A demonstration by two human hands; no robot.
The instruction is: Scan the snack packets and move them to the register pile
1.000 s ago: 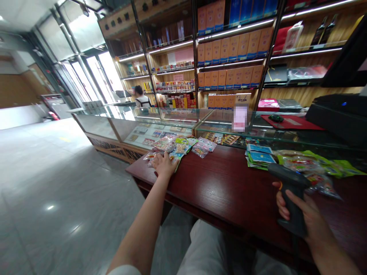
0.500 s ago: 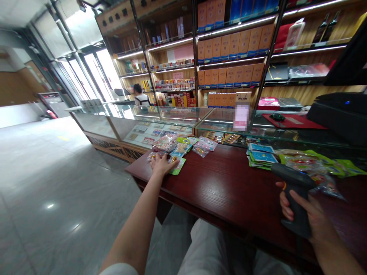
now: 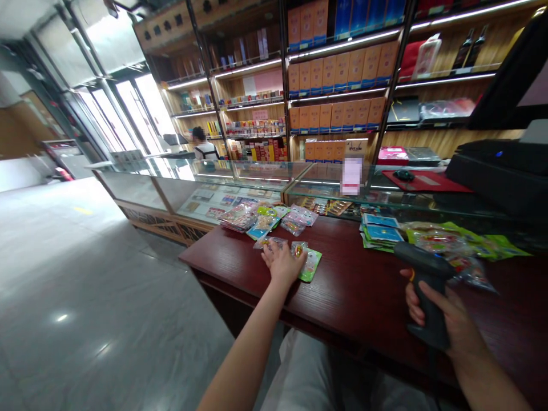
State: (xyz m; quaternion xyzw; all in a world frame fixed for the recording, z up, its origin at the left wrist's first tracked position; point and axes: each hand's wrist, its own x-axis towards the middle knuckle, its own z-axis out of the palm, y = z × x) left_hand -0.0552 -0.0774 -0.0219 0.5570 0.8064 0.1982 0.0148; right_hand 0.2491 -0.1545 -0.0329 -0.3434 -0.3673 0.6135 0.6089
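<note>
My left hand (image 3: pixel 282 262) reaches over the dark wooden table, its fingers on a small clear packet and its thumb on a green-edged snack packet (image 3: pixel 312 266). Its palm hides part of both. Just behind lie a blue-and-green snack packet (image 3: pixel 263 222), a stack of clear packets (image 3: pixel 238 217) and some pink packets (image 3: pixel 299 217). In my right hand (image 3: pixel 449 319) is a dark barcode scanner (image 3: pixel 430 285), gripped by its handle with the head pointing left, above the table's right side.
Blue packets (image 3: pixel 382 233) are stacked at the right, beside green-edged clear packets (image 3: pixel 445 237). A glass display counter (image 3: pixel 240 170) runs behind the table (image 3: pixel 342 274). A mouse (image 3: pixel 403 175) lies on a red mat near a black machine (image 3: pixel 488 171). Farther back is a person (image 3: pixel 205 147).
My left hand has slid right and towards me with the clear and green-edged packets, away from the pile. My right hand still holds the scanner; the view has shifted slightly.
</note>
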